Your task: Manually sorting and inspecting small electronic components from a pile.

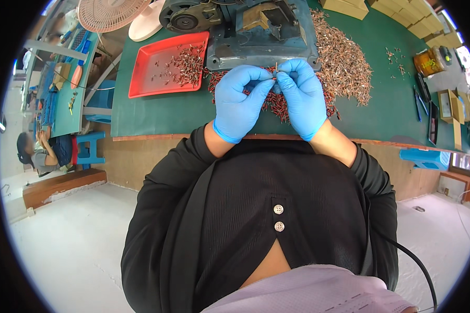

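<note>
a view looking down on a person in a black top standing at a green bench. both hands wear blue gloves and meet just in front of a grey-blue machine. the left hand and the right hand have their fingers pinched together on one small metal piece, held upright between the fingertips, just above the bench. under and behind the hands lies a heap of small red and metal parts, spreading to the right of the machine. to the left sits a red tray with a scatter of the same parts in it. cardboard boxes line the far right edge. to handle this well, it seems wise to keep the pinch light and near the tip, with both wrists steady over the bench, so the tiny piece does not slip into the heap.
</note>
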